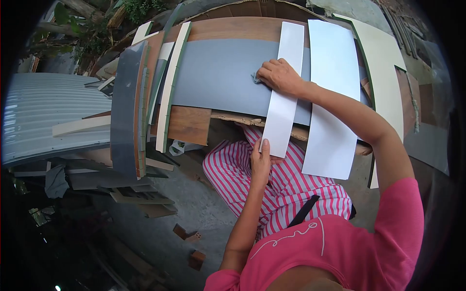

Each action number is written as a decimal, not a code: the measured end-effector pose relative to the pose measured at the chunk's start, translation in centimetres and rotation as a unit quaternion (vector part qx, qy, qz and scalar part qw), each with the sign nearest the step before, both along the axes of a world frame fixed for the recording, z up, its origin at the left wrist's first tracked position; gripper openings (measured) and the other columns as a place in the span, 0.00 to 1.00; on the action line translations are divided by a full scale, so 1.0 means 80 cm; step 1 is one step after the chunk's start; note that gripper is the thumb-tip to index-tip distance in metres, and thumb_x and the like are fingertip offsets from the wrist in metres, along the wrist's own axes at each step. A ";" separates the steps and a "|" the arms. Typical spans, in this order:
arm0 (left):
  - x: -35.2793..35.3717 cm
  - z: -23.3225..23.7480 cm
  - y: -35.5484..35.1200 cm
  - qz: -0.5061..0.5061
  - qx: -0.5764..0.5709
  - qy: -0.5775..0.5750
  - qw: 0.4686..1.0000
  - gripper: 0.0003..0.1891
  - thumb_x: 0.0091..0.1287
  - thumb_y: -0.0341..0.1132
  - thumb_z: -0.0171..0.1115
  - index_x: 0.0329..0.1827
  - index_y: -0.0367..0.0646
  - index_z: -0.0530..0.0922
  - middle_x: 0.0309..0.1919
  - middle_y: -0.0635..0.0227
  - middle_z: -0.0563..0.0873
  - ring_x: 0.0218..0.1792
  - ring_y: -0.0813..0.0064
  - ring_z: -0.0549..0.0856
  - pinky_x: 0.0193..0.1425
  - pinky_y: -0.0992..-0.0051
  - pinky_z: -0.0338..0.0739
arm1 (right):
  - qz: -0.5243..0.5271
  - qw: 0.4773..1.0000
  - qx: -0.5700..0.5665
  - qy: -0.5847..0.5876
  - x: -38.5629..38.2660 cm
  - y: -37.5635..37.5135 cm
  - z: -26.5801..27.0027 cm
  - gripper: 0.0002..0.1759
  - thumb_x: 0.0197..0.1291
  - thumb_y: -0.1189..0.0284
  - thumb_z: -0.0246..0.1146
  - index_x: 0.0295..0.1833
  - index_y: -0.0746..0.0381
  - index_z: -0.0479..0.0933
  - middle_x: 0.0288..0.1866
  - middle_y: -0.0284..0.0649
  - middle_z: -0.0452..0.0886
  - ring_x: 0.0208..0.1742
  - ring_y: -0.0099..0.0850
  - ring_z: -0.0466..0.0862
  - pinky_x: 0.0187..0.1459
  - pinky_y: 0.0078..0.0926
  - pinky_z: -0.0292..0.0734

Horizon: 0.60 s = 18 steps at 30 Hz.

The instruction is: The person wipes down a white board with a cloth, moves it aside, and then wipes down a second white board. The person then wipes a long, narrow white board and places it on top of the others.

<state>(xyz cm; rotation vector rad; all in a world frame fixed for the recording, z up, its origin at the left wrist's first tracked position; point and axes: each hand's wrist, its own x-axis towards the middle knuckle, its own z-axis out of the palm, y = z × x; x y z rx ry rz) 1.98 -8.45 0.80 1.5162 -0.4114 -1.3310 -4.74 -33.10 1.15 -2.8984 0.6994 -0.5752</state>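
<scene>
Fingers of the left hand (261, 160) clasp the narrow white panel (280, 116) where it overhangs the grey board (218, 72); bare surface borders the right hand (281, 76), bunched over a mostly hidden cloth (255, 78).

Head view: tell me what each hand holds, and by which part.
Left hand holds the narrow white strip by its near end; right hand holds a cloth, gripped part hidden.

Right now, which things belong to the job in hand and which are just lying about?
Seemingly in the job:
- narrow white panel, its near end in the left hand
- blue-grey cloth, in the right hand
- wide grey panel, underneath
- wider white panel, probably

Seemingly just lying about:
- crumpled grey cloth, far left
- brick pieces on the floor
</scene>
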 end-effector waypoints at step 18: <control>-0.004 -0.020 0.004 0.034 -0.017 -0.026 0.999 0.32 0.74 0.56 0.37 0.61 0.32 0.67 0.42 0.52 0.81 0.38 0.67 0.86 0.36 0.76 0.84 | 0.049 0.994 0.091 0.022 -0.038 0.188 0.007 0.27 0.61 0.69 0.56 0.67 0.60 0.65 0.73 0.41 0.60 0.74 0.38 0.59 0.73 0.47 0.50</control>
